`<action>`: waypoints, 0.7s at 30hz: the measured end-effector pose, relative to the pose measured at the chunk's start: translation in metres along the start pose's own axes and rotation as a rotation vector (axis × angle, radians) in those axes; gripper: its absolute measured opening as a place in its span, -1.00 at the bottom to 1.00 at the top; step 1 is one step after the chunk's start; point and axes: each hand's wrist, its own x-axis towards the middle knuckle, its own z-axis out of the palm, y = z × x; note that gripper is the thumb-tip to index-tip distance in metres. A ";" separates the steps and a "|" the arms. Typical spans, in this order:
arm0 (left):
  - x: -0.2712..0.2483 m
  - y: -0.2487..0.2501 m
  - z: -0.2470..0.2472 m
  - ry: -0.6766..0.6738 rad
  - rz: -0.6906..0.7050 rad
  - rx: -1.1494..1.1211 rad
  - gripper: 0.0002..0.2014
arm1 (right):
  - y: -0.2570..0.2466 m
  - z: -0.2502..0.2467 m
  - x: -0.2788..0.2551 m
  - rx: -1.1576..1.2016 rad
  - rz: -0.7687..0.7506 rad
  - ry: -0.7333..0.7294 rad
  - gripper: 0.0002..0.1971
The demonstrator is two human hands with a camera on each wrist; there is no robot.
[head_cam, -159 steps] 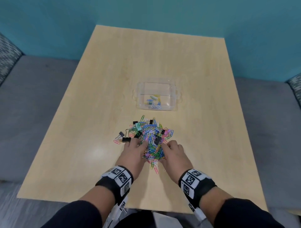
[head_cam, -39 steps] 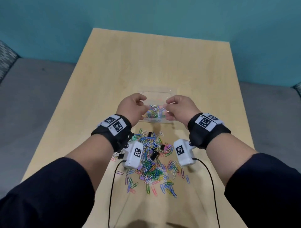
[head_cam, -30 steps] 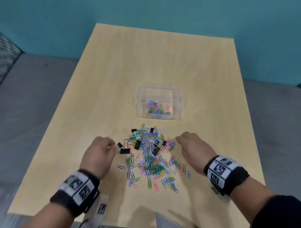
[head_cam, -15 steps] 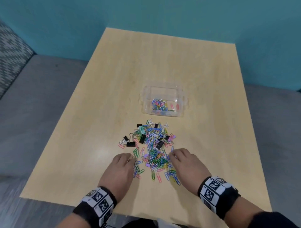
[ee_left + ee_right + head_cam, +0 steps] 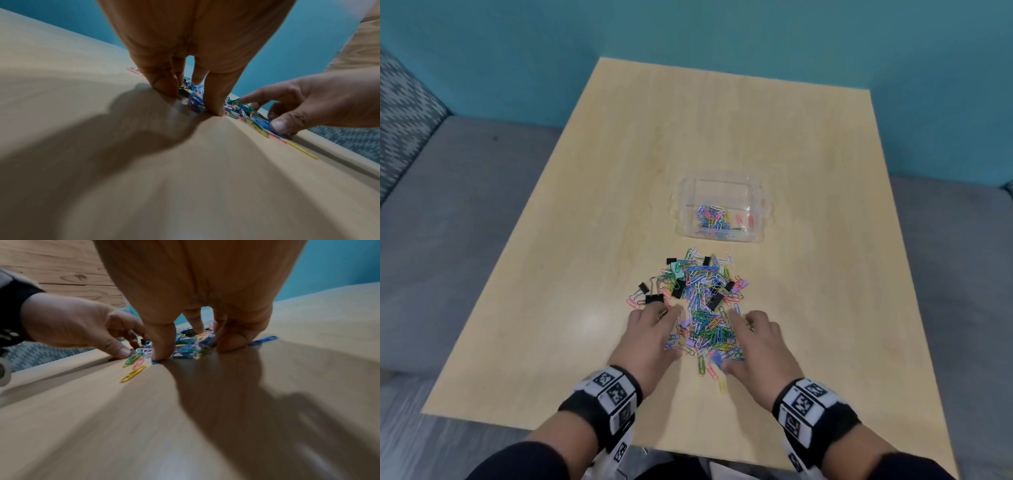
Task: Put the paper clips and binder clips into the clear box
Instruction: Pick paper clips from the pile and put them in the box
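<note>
Hands (image 5: 702,339), seemingly loose-fingered, flank paper clips (image 5: 703,308) on pale wood table (image 5: 688,137) by teal wall (image 5: 688,31).

My left hand (image 5: 650,337) and right hand (image 5: 760,342) flank the near end of the clip pile (image 5: 702,301); the clear box (image 5: 720,209) beyond holds paper clips, apparently no binder clips

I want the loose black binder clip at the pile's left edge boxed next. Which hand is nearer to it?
Left. The left hand has fingertips just below the black binder clip, nearly touching it. The right hand lies across the pile of paper clips, farther away.
</note>
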 end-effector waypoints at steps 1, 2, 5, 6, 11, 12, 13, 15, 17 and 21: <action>0.007 0.003 -0.001 -0.006 0.018 0.008 -0.28 | -0.004 0.000 0.007 -0.015 -0.014 0.001 -0.23; 0.014 0.004 -0.002 -0.016 0.028 0.018 -0.30 | -0.008 -0.001 0.014 -0.027 -0.029 0.002 -0.28; 0.027 0.005 -0.004 -0.017 0.028 0.044 -0.40 | -0.013 -0.002 0.029 -0.061 -0.081 -0.004 -0.43; 0.029 0.004 -0.004 -0.003 0.027 0.036 -0.46 | -0.013 -0.002 0.032 -0.068 -0.095 0.002 -0.49; 0.025 0.000 0.001 0.084 0.006 0.010 -0.81 | -0.003 0.001 0.033 -0.079 -0.123 0.063 -0.81; 0.023 0.000 0.002 0.107 0.001 0.006 -0.83 | 0.000 0.002 0.032 -0.087 -0.114 0.068 -0.77; 0.022 -0.001 0.003 0.128 -0.007 -0.002 -0.80 | 0.003 0.003 0.032 -0.095 -0.108 0.065 -0.69; 0.020 -0.002 0.005 0.159 -0.028 -0.017 -0.71 | 0.006 0.001 0.031 -0.094 -0.116 0.071 -0.66; 0.020 -0.004 0.004 0.159 -0.060 -0.017 -0.68 | 0.007 -0.003 0.031 -0.084 -0.111 0.085 -0.81; 0.018 -0.005 -0.001 0.136 -0.115 -0.029 -0.70 | 0.009 -0.012 0.032 -0.094 -0.067 0.041 -0.85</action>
